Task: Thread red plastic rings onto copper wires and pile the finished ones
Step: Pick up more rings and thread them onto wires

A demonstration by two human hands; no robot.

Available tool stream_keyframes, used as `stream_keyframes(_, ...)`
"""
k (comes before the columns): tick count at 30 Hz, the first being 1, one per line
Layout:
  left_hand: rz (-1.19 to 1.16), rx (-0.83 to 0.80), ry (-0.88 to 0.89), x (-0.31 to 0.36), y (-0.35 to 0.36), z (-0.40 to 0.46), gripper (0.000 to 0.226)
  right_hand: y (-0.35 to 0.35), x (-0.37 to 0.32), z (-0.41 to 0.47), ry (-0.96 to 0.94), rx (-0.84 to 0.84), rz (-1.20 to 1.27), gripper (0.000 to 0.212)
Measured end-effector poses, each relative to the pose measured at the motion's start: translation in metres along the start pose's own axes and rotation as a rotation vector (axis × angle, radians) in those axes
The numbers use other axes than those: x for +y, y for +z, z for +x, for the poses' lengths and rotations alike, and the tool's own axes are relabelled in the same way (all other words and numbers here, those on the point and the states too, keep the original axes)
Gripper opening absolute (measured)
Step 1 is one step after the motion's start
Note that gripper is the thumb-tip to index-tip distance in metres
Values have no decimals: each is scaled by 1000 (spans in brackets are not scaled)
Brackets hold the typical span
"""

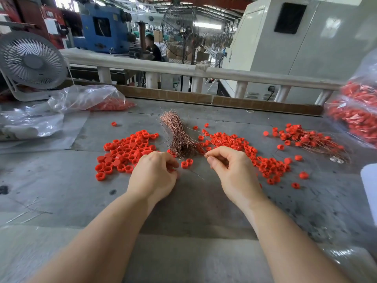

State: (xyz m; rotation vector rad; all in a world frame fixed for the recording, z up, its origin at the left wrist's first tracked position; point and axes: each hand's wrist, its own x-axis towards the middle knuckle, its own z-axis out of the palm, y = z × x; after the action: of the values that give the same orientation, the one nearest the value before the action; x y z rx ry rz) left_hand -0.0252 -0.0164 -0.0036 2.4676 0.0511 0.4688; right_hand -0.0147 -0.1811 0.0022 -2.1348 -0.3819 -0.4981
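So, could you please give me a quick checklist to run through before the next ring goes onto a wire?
1. Right hand pinches a single thin wire: ok.
2. Left hand holds a ring: cannot tell, fingers curl over it.
3. Loose red rings within reach of the left hand: ok.
4. Copper wire bundle between the hands: ok.
5. Finished pile at far right, apart from the loose rings: ok.

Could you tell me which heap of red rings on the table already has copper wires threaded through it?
The far-right heap, near the plastic bags: thin wires trail out of its rings. The heap left of the copper wire bundle and the heap just right of it hold loose rings only.
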Motion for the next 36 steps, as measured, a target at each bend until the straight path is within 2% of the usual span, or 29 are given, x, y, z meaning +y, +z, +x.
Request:
stream_keyframes(4, -96, 0, 124, 4, 1, 0, 10, 0, -2, 0, -2, 15, 34, 17)
stream_keyframes(6, -207, -13, 130, 6, 2, 0, 6, -1, -2, -1, -15, 23, 48, 20)
stream_keyframes(11, -824, -142, -121, 10, 1, -2, 15, -1, -3, -1, -12, 22, 51, 21)
stream_keyframes(13, -940, -170, -121, 12, 0, -3, 17, -1, -4, -1, -15, 15, 62, 20)
stream_keyframes(19, -980, -152, -23, 11, -3, -2, 30, -2, -8, -1, -38, 16, 193, 20)
stream_keyframes(24, -1068, -159, 9, 12, -3, -3, 27, -1, -10, -1, -47, 41, 226, 27)
stream_keyframes(36, -1066, -147, 17, 15, -5, -3, 23, -1, -9, 0, -70, 39, 212, 25)
